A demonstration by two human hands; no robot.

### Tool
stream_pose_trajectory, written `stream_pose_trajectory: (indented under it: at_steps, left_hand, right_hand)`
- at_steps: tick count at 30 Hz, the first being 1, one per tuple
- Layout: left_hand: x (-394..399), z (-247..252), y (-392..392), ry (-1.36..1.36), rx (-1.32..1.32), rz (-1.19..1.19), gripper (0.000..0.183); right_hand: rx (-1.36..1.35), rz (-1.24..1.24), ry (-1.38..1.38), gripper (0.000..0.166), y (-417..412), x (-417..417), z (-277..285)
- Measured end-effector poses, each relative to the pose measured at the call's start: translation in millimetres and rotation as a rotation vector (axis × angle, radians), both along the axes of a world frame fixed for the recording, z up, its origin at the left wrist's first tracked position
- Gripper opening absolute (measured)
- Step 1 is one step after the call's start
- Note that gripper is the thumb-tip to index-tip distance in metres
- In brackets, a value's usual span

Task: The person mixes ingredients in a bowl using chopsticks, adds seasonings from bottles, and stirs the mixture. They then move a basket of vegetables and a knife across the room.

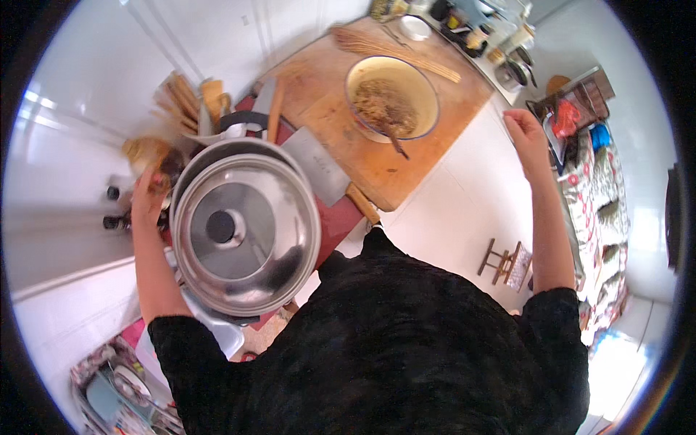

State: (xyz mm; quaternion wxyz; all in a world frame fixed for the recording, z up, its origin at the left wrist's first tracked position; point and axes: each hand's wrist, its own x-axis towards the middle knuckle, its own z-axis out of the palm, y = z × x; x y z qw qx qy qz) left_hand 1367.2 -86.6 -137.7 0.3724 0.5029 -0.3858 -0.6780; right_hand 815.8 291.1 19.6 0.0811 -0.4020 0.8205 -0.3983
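My left hand reaches past the left side of a large stainless-steel pot, among blurred jars and bottles by the wall. A small jar with a reddish-brown look is at its fingers; blur hides whether they grip it. The pot's steel and glass lid has a black knob. Out to the right, my right hand hangs in the air with fingers loosely curled and nothing visible in it. An enamel basin on the wooden board holds a brown minced mixture and a dark-handled utensil.
A cleaver lies beside the pot, its wooden handle past the board's edge. Behind the pot stand wooden utensils in a holder. A bundle of thin sticks lies behind the basin. A small stool stands on the floor.
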Motion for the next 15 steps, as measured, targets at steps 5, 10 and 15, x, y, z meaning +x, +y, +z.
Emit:
stream_pose_trajectory:
  at_steps: [5,10,15]
  left_hand:
    - [28,2,11,-0.043,0.051,-0.068,0.04]
    - [57,87,17,-1.394,-0.255,-0.209,0.041]
    - [-229,177,150,-0.688,-0.351,-0.389,0.036]
  right_hand:
    - [0.077,-0.051,-0.032,0.02,11,-26,-46]
    - [0.129,0.117,0.034,0.028,-28,-68,-92]
    - [0.001,0.256,0.289,0.042,-117,-114,-164]
